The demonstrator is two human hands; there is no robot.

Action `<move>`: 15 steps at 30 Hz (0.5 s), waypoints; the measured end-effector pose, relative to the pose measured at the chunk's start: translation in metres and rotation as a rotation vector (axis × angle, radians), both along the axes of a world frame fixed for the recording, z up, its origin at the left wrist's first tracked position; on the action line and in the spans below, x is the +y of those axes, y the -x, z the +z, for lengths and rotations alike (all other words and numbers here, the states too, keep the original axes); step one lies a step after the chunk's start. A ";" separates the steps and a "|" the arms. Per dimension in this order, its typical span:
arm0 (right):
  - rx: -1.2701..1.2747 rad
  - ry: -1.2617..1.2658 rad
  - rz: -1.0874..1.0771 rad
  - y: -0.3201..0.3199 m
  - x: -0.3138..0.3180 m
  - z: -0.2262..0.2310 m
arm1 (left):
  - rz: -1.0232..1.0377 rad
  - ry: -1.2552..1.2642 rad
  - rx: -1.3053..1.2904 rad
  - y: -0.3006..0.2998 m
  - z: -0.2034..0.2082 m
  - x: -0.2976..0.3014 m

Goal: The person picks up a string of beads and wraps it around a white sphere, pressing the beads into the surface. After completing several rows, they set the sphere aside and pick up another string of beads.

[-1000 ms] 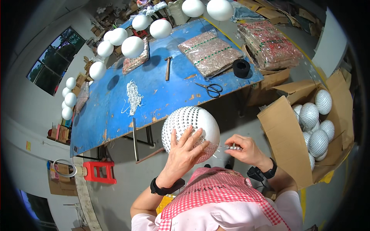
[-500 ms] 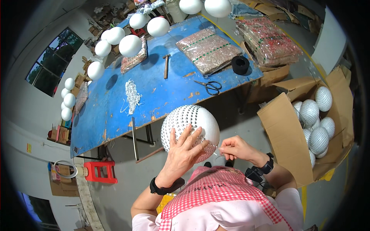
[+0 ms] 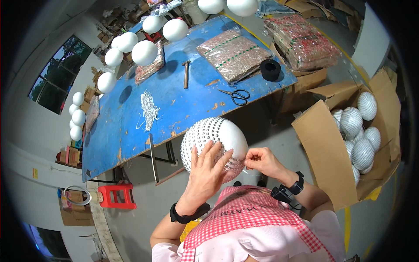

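Observation:
A large white ball [image 3: 236, 136] is in front of me, beyond the apron. Rows of small silvery beads [image 3: 205, 131] cover its left side and lower part, while the upper right is bare white. My left hand [image 3: 205, 172] grips the ball from the near side, fingers spread across the beads. At the ball's lower right edge, my right hand [image 3: 260, 160] is closed in a pinch, its fingertips touching or nearly touching the surface. A thin pale strand [image 3: 246, 172] shows by those fingertips; its exact hold is hidden.
The blue table [image 3: 174, 105] carries a tangle of silvery bead strands [image 3: 149, 110], a hammer [image 3: 186, 75], scissors [image 3: 236, 95], a black roll [image 3: 270, 70] and bagged beads [image 3: 234, 54]. White balls [image 3: 144, 53] stand above it. A carton [image 3: 327, 153] of beaded balls is right; a red stool [image 3: 117, 196] left.
My right hand has moved slightly left and up, bringing its pinched fingertips to the ball's edge. My left hand stays on the ball, and the view has shifted a little.

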State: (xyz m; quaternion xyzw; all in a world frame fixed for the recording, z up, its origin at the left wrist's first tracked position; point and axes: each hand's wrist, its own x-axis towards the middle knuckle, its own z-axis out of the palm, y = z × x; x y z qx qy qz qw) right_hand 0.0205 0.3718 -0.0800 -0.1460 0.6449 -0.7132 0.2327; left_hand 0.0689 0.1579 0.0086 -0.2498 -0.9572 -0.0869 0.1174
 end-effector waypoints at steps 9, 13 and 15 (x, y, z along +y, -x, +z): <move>-0.067 0.047 -0.069 -0.001 0.002 0.002 | 0.020 0.044 -0.004 0.001 -0.002 0.000; -0.041 0.096 -0.087 0.000 0.000 0.000 | 0.020 0.010 -0.030 0.002 0.004 -0.003; -0.032 0.127 -0.102 -0.002 -0.002 0.003 | 0.023 -0.020 -0.027 0.002 0.006 -0.006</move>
